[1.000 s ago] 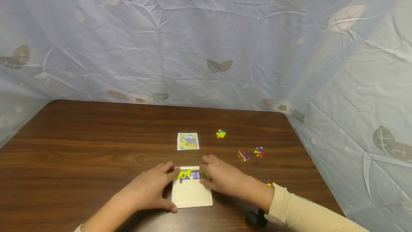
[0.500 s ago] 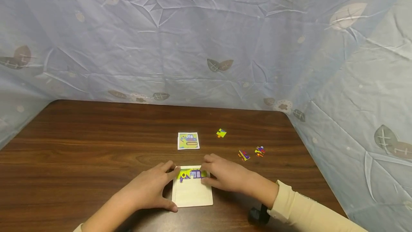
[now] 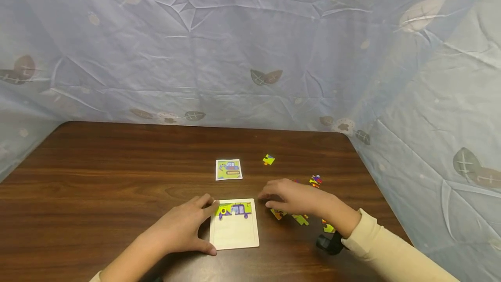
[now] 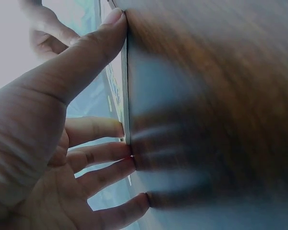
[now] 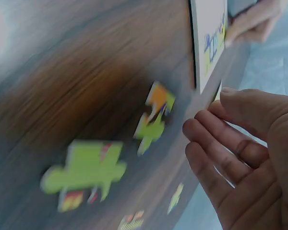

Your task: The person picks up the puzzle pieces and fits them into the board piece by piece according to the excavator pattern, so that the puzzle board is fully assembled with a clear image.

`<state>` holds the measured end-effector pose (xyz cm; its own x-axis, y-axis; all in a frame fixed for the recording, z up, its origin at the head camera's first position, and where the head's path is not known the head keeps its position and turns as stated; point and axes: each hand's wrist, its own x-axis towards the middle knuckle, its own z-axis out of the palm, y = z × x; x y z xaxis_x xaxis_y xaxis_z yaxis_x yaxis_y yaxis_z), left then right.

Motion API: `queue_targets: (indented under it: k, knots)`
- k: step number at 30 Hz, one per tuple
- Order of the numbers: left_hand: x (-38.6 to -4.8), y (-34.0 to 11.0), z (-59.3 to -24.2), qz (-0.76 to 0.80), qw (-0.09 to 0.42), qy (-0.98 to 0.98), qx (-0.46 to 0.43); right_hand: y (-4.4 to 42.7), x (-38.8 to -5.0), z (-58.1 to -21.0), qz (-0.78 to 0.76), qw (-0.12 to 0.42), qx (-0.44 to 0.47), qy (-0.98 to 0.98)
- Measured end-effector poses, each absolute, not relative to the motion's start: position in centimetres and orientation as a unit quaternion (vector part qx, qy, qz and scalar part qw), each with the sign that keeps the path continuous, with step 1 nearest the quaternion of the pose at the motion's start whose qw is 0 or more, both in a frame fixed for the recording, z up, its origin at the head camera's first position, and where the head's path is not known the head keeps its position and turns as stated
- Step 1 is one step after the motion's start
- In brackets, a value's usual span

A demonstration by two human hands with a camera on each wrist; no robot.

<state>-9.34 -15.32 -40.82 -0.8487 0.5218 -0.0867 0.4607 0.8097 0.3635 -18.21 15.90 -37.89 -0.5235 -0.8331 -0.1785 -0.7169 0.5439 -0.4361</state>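
One row of fitted pieces [image 3: 242, 209] fills the 12 o'clock side of the shallow tray [image 3: 235, 236], which lies flat on the dark counter [image 3: 98, 164] in the head view. With the tray as my clock's centre, my left grip [image 3: 182, 227] is at 9 o'clock, thumb and fingers apart, touching the rim. My right grip [image 3: 297, 196] is at 2 o'clock, held loosely apart, nothing seen in it. The orange-and-green piece [image 3: 278, 214] and the green piece [image 3: 301, 219] lie toward 3, the lime piece [image 3: 268, 159] at 1, the picture card [image 3: 228, 171] at 12. In the left wrist view, my thumb meets the tray's edge near 12 o'clock and some fingertips meet it near 7; I judge the tray light and stiff, best steadied by its rim. In the right wrist view, measured from my fingertips, the tray sits at 12, the orange-and-green piece at 10, the green piece, blurred, at 8, both untouched. Such pieces look thin, light and stiff, best pinched by opposite edges; their knobs might chip. I can read no brand, label or lettering; the card's print is too small to tell.
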Motion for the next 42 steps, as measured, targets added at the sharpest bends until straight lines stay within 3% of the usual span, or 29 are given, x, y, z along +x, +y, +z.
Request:
queue_targets:
  k: [15, 42]
  knots:
    - [-9.3, -15.5, -40.9, 0.165, 0.093, 0.947, 0.261, 21.5, -17.8, -39.0, -0.153, 0.158, -0.395, 0.892]
    - [-9.2, -15.4, -41.1, 0.181, 0.104, 0.948, 0.240, 20.7, -17.2, -40.4, -0.116, 0.107, -0.428, 0.890]
